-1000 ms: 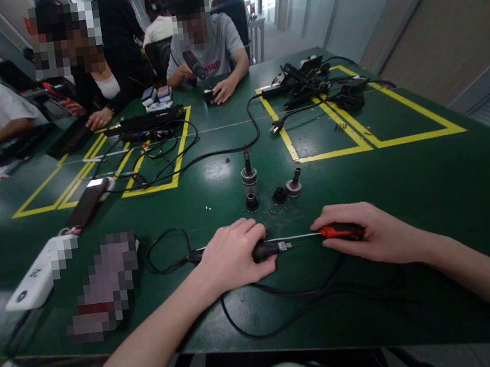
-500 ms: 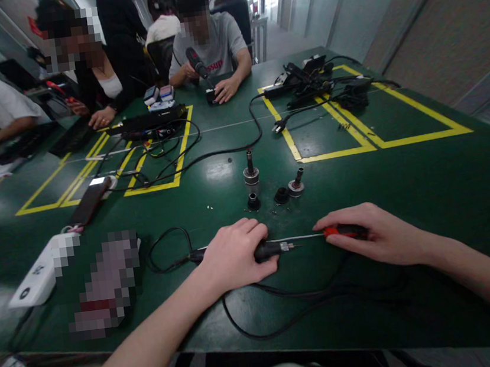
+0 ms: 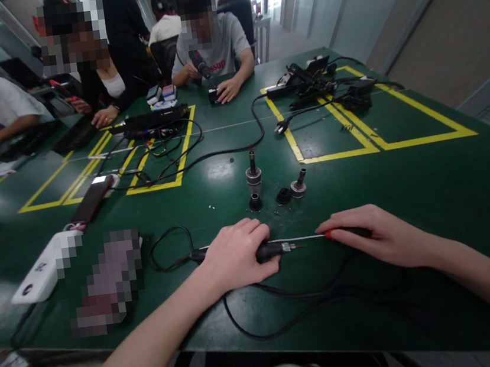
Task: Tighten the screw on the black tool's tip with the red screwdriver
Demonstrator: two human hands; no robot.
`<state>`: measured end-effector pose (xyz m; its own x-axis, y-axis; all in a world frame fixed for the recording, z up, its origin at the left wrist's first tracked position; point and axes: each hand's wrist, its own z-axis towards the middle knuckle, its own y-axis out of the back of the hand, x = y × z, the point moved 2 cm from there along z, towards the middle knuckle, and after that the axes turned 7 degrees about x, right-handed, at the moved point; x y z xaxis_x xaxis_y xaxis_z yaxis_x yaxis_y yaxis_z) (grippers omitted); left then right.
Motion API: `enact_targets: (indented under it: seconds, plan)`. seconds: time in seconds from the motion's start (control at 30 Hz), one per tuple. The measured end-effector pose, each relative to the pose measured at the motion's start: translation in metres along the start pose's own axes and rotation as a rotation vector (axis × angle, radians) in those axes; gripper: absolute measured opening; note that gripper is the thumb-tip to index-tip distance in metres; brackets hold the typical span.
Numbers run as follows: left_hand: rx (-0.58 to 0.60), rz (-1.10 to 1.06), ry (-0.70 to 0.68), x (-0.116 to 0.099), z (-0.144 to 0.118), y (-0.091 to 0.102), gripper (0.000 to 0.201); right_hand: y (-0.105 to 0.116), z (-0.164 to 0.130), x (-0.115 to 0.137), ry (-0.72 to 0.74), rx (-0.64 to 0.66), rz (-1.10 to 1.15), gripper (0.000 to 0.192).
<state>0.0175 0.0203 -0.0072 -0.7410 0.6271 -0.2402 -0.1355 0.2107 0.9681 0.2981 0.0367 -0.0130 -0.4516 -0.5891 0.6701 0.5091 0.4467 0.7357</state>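
At the left edge of the green table [image 3: 428, 185] lay a white box [image 3: 44, 273] and a dark phone [image 3: 91, 200], well apart from the work. The left hand [image 3: 236, 256] was closed over a black corded tool [image 3: 269, 250], pinning it flat against the table near the front edge; its cord [image 3: 167, 246] curled off to the left, and more black cable looped under both forearms. Just beyond the hands stood small metal parts [image 3: 254, 182] — one tall and upright, the others squat — with tiny screws scattered about them.

The right hand [image 3: 376, 236] was wrapped around the red-and-black handle of a screwdriver [image 3: 318, 236], whose thin shaft ran level toward the tool's metal tip.

The risks looked plain enough: the blade could skid off the tip if the tool rolled under the palm — a round body on a smooth table. A forearm could also snag the loose cable and jerk the tool, or sweep the screws away.
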Motion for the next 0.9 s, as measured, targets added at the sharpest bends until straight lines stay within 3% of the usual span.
enact_targets:
  seconds: [0.07, 0.3, 0.5, 0.73, 0.9]
  plan:
    - [0.0, 0.002, -0.001, 0.0, -0.0001, 0.0002, 0.02, 0.0003, -0.0001, -0.0009, -0.004, -0.012, 0.011, 0.032]
    - [0.015, 0.01, 0.001, -0.0008, 0.0, 0.0014, 0.021, 0.002, -0.0006, 0.0012, 0.024, -0.075, 0.023, 0.015]
    - [0.002, 0.011, -0.003, -0.0009, 0.0003, 0.0006, 0.02, -0.0007, 0.0002, -0.0009, -0.014, -0.012, 0.018, 0.027]
    - [0.009, 0.017, -0.004, -0.0002, 0.0002, 0.0002, 0.02, 0.0018, 0.0008, 0.0045, 0.022, -0.047, 0.049, 0.015]
    - [0.006, 0.011, 0.0, -0.0006, 0.0, 0.0002, 0.02, -0.0013, 0.0, 0.0026, -0.016, -0.048, -0.015, 0.027]
